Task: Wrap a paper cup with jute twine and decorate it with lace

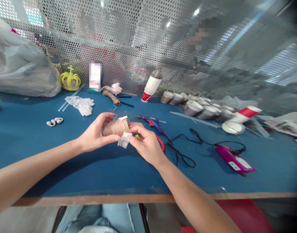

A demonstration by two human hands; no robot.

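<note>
My left hand (97,133) is wrapped round a small cup (116,127) covered in coiled brown twine, lying on its side just above the table. My right hand (146,140) pinches a piece of white lace (124,140) at the cup's right end. Part of the lace hangs below the cup, and a white bit shows along its top. Behind the right hand lies a blue glue gun (149,121) with a red trigger. A red loop (161,142) and a yellow piece (138,137) peek out around that hand, mostly hidden by it.
Behind the hands are a twine bundle (111,97), crumpled white lace (81,105) and stacked paper cups (152,86). Several twine-wrapped cups (193,107) line the back right. A black cord (177,149) runs to a purple power strip (234,160). Left stand a yellow crown (70,80) and plastic bag (22,64).
</note>
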